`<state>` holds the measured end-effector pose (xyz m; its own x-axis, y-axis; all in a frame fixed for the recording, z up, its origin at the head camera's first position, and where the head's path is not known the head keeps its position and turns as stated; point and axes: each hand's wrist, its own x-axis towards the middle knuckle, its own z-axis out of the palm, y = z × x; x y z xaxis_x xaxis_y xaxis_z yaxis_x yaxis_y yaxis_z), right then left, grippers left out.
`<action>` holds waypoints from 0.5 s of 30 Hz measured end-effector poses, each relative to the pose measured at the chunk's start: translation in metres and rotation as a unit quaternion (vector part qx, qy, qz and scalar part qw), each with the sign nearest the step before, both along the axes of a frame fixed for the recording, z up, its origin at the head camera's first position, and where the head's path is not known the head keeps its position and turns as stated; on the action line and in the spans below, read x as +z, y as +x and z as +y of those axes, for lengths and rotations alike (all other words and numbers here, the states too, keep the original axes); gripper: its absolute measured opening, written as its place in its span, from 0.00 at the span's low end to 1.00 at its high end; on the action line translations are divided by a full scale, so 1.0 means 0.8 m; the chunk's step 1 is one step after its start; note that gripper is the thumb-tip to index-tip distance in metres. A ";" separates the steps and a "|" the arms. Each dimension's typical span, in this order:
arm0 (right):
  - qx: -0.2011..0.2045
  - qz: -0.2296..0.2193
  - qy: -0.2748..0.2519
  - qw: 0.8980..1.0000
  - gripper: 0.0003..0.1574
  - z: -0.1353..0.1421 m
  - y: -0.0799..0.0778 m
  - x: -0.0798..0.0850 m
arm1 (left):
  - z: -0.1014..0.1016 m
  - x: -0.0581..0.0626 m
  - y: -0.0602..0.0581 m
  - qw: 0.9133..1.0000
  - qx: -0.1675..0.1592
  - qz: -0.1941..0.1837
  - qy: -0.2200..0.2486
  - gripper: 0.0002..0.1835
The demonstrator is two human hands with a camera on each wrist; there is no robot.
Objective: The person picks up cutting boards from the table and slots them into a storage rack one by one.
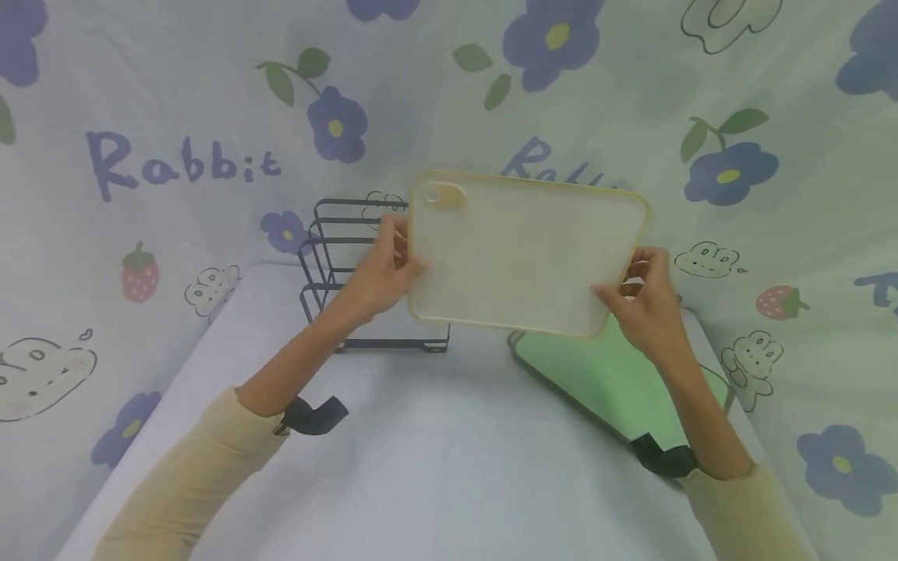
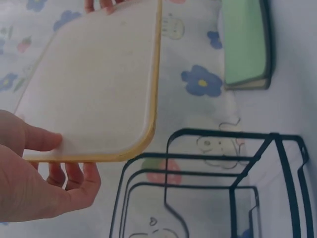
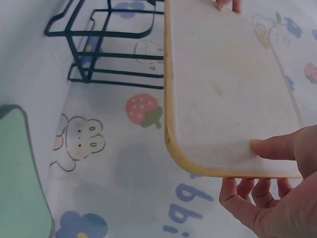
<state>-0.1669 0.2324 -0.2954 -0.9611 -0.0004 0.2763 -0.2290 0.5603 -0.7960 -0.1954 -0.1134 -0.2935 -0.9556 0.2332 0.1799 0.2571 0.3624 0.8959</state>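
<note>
A white cutting board (image 1: 519,253) with a yellowish rim and a handle hole in its upper left corner is held up above the table, tilted slightly down to the right. My left hand (image 1: 382,269) grips its left end, thumb on the near face and fingers behind. At the other end my right hand (image 1: 648,308) pinches the lower right edge the same way. Both wrist views show the thumbs flat on the white face, as with the left thumb (image 2: 44,140) and the right thumb (image 3: 277,147).
A black wire rack (image 1: 330,273) with several upright loops stands behind my left hand, partly hidden by the board. On the right, a green board (image 1: 596,374) with a dark rim lies on the white table (image 1: 435,467). A printed curtain (image 1: 210,78) hangs behind.
</note>
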 end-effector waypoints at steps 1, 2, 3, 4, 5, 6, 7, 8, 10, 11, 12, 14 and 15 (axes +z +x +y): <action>0.001 0.001 -0.003 1.000 0.36 -0.004 -0.003 0.002 | -0.004 0.002 -0.002 1.000 0.000 0.003 0.003 0.23; 0.003 0.002 -0.005 1.000 0.36 -0.008 -0.006 0.005 | -0.008 0.004 -0.003 1.000 -0.002 0.006 0.008 0.23; 0.004 0.004 -0.005 1.000 0.36 -0.012 -0.010 0.008 | -0.012 0.006 -0.005 1.000 -0.002 0.009 0.011 0.23; 0.006 0.006 -0.004 1.000 0.35 -0.015 -0.013 0.010 | -0.016 0.009 -0.006 1.000 -0.001 0.012 0.013 0.23; 0.008 0.009 -0.003 1.000 0.35 -0.019 -0.017 0.013 | -0.021 0.011 -0.007 1.000 -0.002 0.017 0.012 0.23; 0.010 0.011 -0.004 1.000 0.35 -0.023 -0.021 0.016 | -0.026 0.013 -0.008 1.000 0.001 0.021 0.012 0.23; 0.014 0.015 -0.006 1.000 0.35 -0.027 -0.025 0.019 | -0.030 0.015 -0.009 1.000 0.005 0.023 0.010 0.23; 0.017 0.018 -0.009 1.000 0.35 -0.031 -0.029 0.021 | -0.034 0.017 -0.010 1.000 0.011 0.024 0.007 0.23; 0.022 0.022 -0.013 0.999 0.34 -0.038 -0.036 0.026 | -0.042 0.022 -0.011 0.999 0.027 0.026 -0.001 0.23; 0.025 0.024 -0.016 0.999 0.35 -0.042 -0.040 0.028 | -0.046 0.023 -0.012 0.999 0.032 0.025 -0.002 0.23; 0.027 0.025 -0.018 0.999 0.35 -0.046 -0.043 0.030 | -0.049 0.025 -0.013 0.999 0.037 0.023 0.001 0.23; 0.026 0.027 -0.019 0.999 0.35 -0.052 -0.049 0.033 | -0.055 0.028 -0.017 0.999 0.044 0.020 0.012 0.22; 0.026 0.028 -0.020 0.999 0.36 -0.055 -0.051 0.034 | -0.058 0.030 -0.018 0.999 0.046 0.020 0.017 0.22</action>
<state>-0.2081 0.1881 -0.2678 -0.9430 -0.0371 0.3309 -0.3018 0.5146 -0.8025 -0.2102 -0.1595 -0.2695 -0.9645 0.1383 0.2251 0.2605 0.3559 0.8975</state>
